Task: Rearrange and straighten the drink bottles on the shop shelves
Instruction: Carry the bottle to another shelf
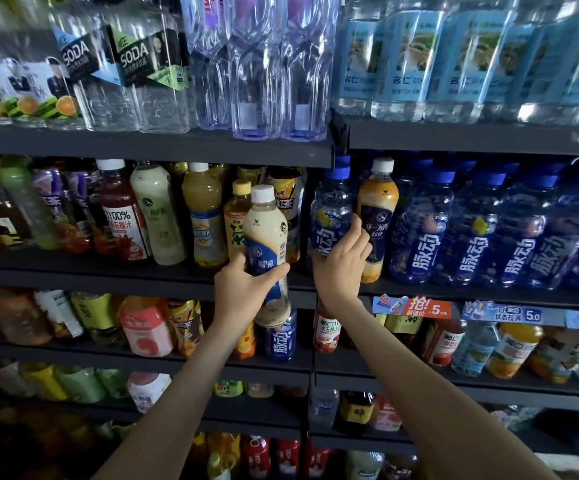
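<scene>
Head view shows the job partly done, by my reading: at upper centre the clear water bottles [256, 81] stand in close upright ranks, and at right of centre the blue sports-drink bottles [471, 237] form a tidy row on the middle shelf [108, 271], but a good deal looks unsorted. The left hand [246, 289], at the centre of the frame, has thumb and fingers wrapped round the lower half of a cream milk-tea bottle [263, 230], which is off the shelf and held out in front of it, tilted a little with its white cap leaning left. It looks full, pale beige liquid above a blue and white wrap. Just right of it the right hand [340, 271] reaches into the blue row, fingers curled where the leftmost blue bottle [329, 209] meets an amber milk-tea bottle [378, 199]; they lie over the amber bottle's dark label, but I cannot tell which of the two it grips. That amber bottle, white-capped and upright, seems a stray among the blue ones. Left of centre the mixed juice bottles [163, 216] lean at different angles, and a lone blue bottle [281, 341] sits among other drinks one shelf down, so sorting and straightening remain
</scene>
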`<action>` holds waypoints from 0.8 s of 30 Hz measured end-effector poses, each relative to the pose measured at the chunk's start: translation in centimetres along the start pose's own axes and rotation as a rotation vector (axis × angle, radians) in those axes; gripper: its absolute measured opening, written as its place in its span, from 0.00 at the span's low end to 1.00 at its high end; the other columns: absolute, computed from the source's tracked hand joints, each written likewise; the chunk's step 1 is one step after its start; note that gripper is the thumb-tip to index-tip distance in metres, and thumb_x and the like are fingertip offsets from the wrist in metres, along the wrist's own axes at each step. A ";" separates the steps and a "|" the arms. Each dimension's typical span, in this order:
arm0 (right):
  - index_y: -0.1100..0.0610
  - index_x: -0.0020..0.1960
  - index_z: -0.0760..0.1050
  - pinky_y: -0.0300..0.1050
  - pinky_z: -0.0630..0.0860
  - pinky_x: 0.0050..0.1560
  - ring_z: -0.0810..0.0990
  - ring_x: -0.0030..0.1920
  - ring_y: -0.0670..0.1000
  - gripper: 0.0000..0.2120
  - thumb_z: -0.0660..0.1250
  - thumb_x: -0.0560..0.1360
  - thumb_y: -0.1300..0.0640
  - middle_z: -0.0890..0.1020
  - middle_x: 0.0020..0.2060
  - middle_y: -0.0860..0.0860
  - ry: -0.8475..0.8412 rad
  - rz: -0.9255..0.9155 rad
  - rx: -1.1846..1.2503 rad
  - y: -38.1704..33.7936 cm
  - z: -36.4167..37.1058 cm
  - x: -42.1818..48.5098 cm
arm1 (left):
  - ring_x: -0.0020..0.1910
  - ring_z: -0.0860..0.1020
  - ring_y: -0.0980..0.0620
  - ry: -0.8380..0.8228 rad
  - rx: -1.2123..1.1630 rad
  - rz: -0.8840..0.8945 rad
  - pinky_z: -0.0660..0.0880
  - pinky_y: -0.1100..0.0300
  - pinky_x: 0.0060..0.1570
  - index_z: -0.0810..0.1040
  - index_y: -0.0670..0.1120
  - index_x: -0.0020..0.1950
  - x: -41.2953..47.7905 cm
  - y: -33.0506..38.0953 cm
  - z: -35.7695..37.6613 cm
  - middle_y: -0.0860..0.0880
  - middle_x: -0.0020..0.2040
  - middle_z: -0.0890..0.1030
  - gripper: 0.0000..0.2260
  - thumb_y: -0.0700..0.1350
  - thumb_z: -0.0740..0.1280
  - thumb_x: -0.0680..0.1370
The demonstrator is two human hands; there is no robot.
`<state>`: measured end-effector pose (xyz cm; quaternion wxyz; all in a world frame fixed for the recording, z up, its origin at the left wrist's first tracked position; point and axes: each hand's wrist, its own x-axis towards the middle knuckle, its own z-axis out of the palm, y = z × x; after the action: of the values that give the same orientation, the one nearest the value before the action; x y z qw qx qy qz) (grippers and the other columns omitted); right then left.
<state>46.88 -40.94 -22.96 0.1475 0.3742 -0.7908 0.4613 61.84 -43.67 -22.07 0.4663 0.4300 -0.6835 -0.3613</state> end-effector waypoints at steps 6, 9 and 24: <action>0.57 0.65 0.65 0.44 0.73 0.53 0.75 0.53 0.47 0.20 0.67 0.76 0.57 0.76 0.53 0.51 -0.300 -0.046 0.535 0.4 -4.4 -1.3 | 0.39 0.77 0.65 -0.077 0.079 0.044 0.71 0.71 0.35 0.78 0.46 0.46 -1.8 1.2 1.4 0.58 0.38 0.79 0.15 0.52 0.76 0.67; 0.57 0.55 0.73 0.44 0.76 0.46 0.79 0.42 0.43 0.08 0.63 0.79 0.54 0.80 0.42 0.48 -0.592 0.081 0.792 1.1 -6.3 -2.0 | 0.41 0.78 0.64 -0.140 0.062 0.034 0.74 0.65 0.40 0.81 0.49 0.47 -2.6 1.5 1.9 0.56 0.40 0.83 0.12 0.51 0.76 0.67; 0.48 0.47 0.77 0.28 0.72 0.34 0.80 0.41 0.39 0.11 0.75 0.68 0.49 0.82 0.40 0.42 -1.036 -0.014 0.571 -4.2 -2.7 -7.6 | 0.49 0.80 0.57 -0.088 0.094 -0.219 0.75 0.64 0.46 0.77 0.54 0.51 -7.5 -2.1 -5.8 0.58 0.45 0.82 0.13 0.47 0.74 0.69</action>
<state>54.71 -36.48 -23.34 -0.3617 0.5808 -0.6017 0.4120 69.32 -38.08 -24.64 0.3730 0.5073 -0.6684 -0.3959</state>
